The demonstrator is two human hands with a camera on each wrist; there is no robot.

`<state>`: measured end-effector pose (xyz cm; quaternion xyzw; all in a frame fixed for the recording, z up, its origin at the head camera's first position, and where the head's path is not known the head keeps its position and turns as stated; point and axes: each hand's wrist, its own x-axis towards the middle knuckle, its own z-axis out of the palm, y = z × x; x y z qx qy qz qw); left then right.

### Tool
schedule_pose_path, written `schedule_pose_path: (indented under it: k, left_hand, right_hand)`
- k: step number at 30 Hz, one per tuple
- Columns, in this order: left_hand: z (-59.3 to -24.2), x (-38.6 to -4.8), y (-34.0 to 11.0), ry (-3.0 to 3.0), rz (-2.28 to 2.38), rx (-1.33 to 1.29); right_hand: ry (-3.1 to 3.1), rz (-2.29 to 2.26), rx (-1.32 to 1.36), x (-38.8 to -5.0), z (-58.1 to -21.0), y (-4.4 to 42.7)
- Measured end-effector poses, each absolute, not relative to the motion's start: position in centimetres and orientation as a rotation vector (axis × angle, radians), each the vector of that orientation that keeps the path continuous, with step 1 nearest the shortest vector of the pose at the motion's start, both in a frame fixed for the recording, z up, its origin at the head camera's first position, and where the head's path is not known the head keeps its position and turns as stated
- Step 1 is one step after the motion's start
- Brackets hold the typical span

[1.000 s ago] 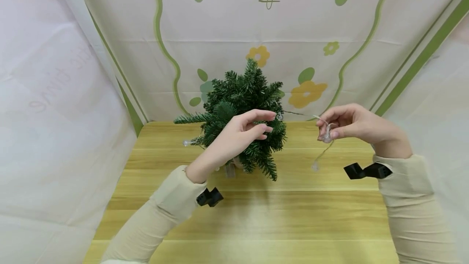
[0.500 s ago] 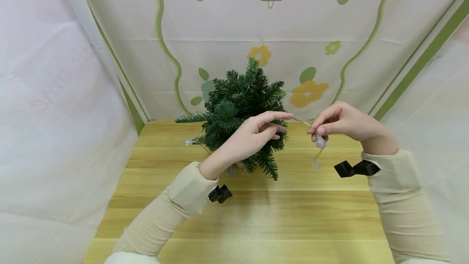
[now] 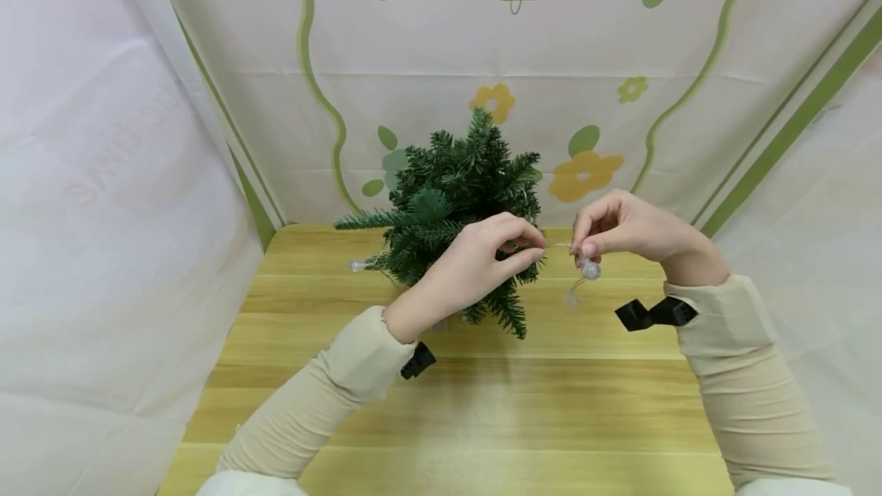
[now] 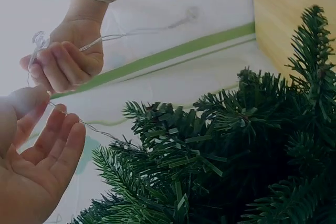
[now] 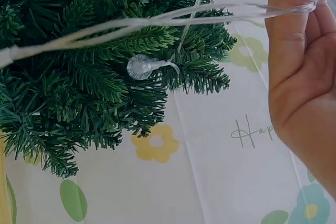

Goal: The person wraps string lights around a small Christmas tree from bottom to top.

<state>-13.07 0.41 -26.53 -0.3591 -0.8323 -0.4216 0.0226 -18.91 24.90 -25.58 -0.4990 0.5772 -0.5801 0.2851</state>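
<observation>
A small green tree [image 3: 448, 197] stands on the table, with a thin wire of clear bulbs on it. My left hand [image 3: 482, 259] is at the tree's right side, thumb and index finger pinching the wire [image 4: 100, 131]. Just right of it, my right hand [image 3: 627, 232] pinches the same wire by a clear bulb [image 3: 590, 269]; another bulb [image 3: 572, 298] dangles below. The right wrist view shows a bulb [image 5: 139, 67] against the branches. At the tree's left a further bulb [image 3: 356, 266] sticks out.
The wooden table [image 3: 517, 404] extends in front of the tree. A pale cloth wall [image 3: 427, 37] with flower prints rises close behind it, and more cloth hangs at the left and right sides.
My right hand has moved left with the bulb, towards the tree. My left hand has shifted right, and its thumb and index finger have closed on the wire.
</observation>
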Motion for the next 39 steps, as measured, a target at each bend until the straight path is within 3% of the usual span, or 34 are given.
schedule_pose_path:
  k: [12,26,39]
  left_hand:
    - [-26.9,-12.3,-0.1,-2.474,-0.947,-1.031]
    - [-26.8,-12.7,-0.7,-2.482,-1.256,-0.851]
    - [-26.4,-13.0,-0.5,-2.454,-1.302,-0.896]
  right_hand:
    - [1.757,-1.502,-1.175,-19.2,-25.0,25.6]
    - [1.377,-2.028,-1.243,-20.9,-24.7,28.1]
    - [1.172,-2.372,-1.199,-20.8,-21.8,25.6]
